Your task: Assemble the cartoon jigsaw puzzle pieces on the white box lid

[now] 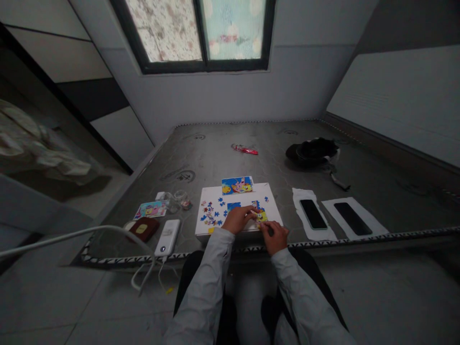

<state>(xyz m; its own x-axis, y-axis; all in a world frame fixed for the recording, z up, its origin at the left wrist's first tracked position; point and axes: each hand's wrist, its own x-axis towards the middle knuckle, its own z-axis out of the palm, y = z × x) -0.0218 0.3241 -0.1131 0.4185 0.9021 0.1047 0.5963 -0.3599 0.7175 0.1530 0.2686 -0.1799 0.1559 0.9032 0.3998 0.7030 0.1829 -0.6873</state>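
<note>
A white box (215, 195) carries loose jigsaw puzzle pieces (209, 214), mostly blue, on its left half. A partly joined puzzle section with yellow parts (262, 215) lies at its right front. Over that section reaches my left hand (239, 218), fingers bent together toward the right; what is between them, if anything, is hidden. Just right of it, my right hand (274, 236) pinches a small puzzle piece at the section's near edge. Behind both hands, a cartoon picture card (237, 185) rests at the box's far edge. A blue joined patch (234, 206) is partly covered by my left hand.
Left of the box are a white power bank (168, 237) with a cable, a brown wallet (144, 229), a picture card (151, 210) and a small clear jar (183, 200). Two phones (313, 214) lie on white cloths at right. A black cap (312, 152) and red-ended packet (246, 150) are farther back.
</note>
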